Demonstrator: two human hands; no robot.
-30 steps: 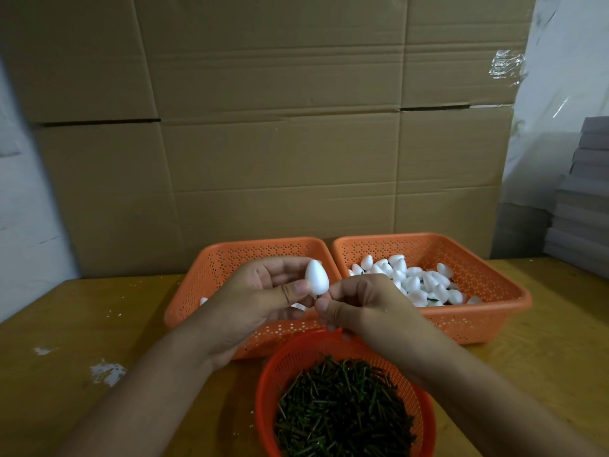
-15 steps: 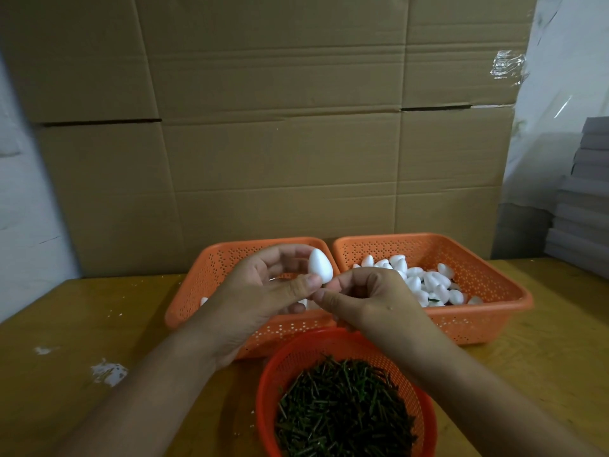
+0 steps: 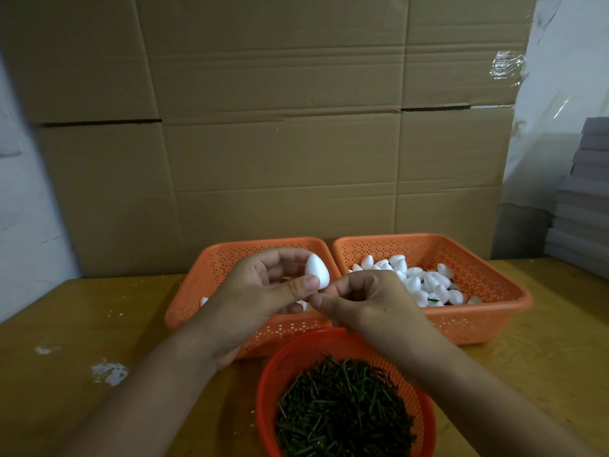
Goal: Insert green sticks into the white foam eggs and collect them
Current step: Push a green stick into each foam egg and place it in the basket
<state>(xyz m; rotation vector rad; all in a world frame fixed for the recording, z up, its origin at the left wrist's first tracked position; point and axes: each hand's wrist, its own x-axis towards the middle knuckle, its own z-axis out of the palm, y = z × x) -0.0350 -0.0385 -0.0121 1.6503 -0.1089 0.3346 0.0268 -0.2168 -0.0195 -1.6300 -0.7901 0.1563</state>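
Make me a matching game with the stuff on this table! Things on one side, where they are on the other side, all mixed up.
Things:
1. held foam egg
2. pile of green sticks
3. heap of foam eggs
4. white smudge

Places:
A. in the right orange tray
B. on the bare wooden table, left side
C. in the round red basket, nearest the camera
D. pinched in the left hand, above the left tray

Pairs: 1-D, 2-C, 3-A, 4-B
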